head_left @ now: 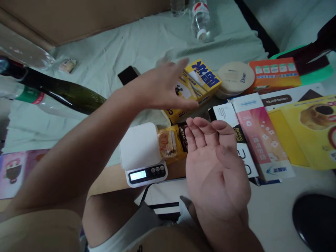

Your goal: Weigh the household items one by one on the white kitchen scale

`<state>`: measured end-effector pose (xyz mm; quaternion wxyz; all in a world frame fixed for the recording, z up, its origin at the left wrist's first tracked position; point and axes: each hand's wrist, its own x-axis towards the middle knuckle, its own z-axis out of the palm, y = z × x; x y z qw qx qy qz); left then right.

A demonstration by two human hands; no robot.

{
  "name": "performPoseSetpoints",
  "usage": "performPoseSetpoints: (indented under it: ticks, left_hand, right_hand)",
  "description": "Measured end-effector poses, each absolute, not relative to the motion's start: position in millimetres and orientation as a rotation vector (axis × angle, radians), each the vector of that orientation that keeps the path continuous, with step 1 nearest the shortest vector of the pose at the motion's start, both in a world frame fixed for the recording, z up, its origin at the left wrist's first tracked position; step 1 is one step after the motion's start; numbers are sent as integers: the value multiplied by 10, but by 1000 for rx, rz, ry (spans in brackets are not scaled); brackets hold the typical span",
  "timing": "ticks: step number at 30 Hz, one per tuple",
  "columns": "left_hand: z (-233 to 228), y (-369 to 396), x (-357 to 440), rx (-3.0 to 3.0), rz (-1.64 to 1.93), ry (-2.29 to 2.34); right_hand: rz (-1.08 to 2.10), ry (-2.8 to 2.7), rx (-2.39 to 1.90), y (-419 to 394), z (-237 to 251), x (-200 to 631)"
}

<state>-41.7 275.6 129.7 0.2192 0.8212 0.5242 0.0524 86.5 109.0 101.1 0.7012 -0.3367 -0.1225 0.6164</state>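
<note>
My left hand (164, 85) reaches forward with fingers spread, hovering over a yellow box with blue lettering (203, 77), and holds nothing. My right hand (215, 168) is palm up and open, empty, just in front of a small packaged snack (170, 141). That snack lies beside a white digital kitchen scale (143, 154), whose platform is bare. A pink and white carton (259, 136) and a black and white box (229, 113) lie just right of my right hand.
A dark green glass bottle (63, 92) lies on its side at left. A black phone (128, 74), a round Dove tub (235, 78), an orange box (275, 74), yellow packaging (307, 131) and a plastic water bottle (201, 19) sit around on the pale cloth (131, 45).
</note>
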Motion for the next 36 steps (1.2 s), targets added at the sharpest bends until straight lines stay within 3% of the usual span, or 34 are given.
performPoseSetpoints:
  ticks: [3,10,17,27,36]
  left_hand:
    - [1251,2693,-394,2386,-141,1406]
    - [969,2805,-610,2463,69,1186]
    - [1135,2493,-814,2454,438,1312]
    - [616,2537,-1051,2814,146,1025]
    - [581,2571,-1076,2708,161,1097]
  right_hand:
    - [1363,-289,-763,1079,1024,862]
    - [1371,-314,-749,1054,1032,865]
    - [1332,-364,-795,1070,1083,897]
    - [1251,-444,-918,1003,1200,937]
    - [1298,-443,-884,1046,1168,1019]
